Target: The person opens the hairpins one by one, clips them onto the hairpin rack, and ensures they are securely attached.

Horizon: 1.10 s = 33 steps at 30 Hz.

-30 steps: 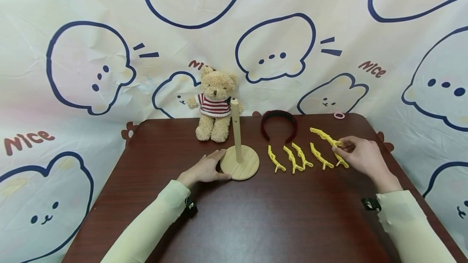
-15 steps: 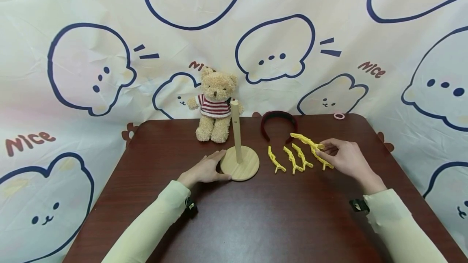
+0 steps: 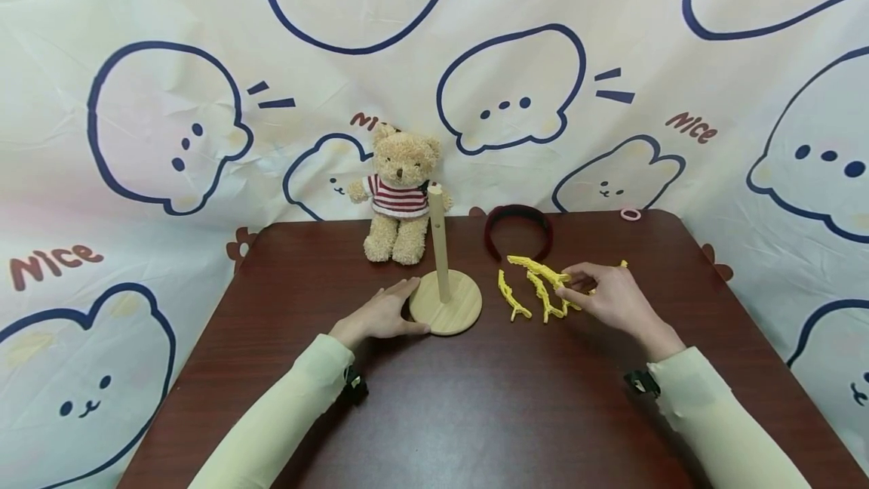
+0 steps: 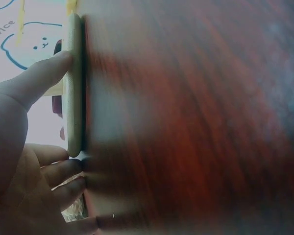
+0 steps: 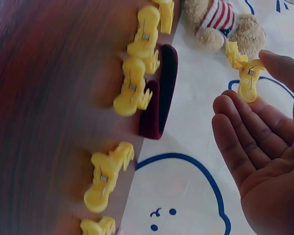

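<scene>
The left hand [image 3: 380, 314] rests at the left rim of a round wooden base [image 3: 463, 314] with an upright post [image 3: 440, 251]. In the left wrist view its thumb [image 4: 51, 73] presses the disc's edge [image 4: 75, 107], and the fingers spread round the far side. The right hand [image 3: 614, 296] pinches a yellow hair clip [image 3: 532, 264] between thumb and fingers, over the row of clips. The right wrist view shows this clip [image 5: 247, 81] raised, its handle end between thumb and fingertips. Several matching yellow clips [image 5: 132, 87] lie on the table; the hand partly hides some.
A teddy bear [image 3: 400, 198] in a striped top sits behind the stand at the table's back edge. Right of it lies a dark red headband [image 3: 519, 210]. A pink ring [image 3: 630, 219] is at the back right. A printed cloth [image 3: 326, 96] hangs behind.
The right hand has moved left with the hair clip, from the right end of the row to over its middle. The left hand and the stand have not moved.
</scene>
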Available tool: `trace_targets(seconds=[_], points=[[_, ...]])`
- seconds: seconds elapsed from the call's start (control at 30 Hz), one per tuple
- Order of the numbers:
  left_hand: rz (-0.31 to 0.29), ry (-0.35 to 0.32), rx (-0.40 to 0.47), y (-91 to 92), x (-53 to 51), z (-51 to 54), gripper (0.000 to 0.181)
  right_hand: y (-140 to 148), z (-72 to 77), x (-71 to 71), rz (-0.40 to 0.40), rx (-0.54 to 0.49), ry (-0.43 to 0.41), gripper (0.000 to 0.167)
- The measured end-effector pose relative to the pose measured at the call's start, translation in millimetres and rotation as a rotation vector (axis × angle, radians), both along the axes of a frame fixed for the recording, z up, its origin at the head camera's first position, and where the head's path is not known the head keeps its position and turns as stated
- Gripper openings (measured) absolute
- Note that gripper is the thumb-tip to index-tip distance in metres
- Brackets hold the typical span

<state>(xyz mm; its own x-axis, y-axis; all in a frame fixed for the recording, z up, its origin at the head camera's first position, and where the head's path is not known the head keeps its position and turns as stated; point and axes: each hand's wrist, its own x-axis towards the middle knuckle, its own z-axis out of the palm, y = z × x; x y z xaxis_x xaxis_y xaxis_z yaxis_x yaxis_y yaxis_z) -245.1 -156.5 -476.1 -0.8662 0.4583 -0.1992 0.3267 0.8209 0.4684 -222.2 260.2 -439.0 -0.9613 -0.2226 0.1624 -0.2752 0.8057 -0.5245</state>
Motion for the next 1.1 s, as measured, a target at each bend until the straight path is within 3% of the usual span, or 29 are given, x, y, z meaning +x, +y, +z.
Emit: trace_targets(seconds=[0.23,0.73,1.1], points=[[0.003,-0.001,0.001,-0.5,-0.7,0.8,0.103,-15.4,-5.5,0.9,0.061,0.009,0.046,0.036],[0.005,0.006,0.001,-0.8,-1.1,-0.9,0.104,-40.6,-12.5,1.7,0.192,0.033,0.009,0.029],[0.0,0.012,0.003,-0.7,-1.2,-0.2,0.102,-60.9,-19.6,-0.9,0.227,0.026,0.054,0.022]])
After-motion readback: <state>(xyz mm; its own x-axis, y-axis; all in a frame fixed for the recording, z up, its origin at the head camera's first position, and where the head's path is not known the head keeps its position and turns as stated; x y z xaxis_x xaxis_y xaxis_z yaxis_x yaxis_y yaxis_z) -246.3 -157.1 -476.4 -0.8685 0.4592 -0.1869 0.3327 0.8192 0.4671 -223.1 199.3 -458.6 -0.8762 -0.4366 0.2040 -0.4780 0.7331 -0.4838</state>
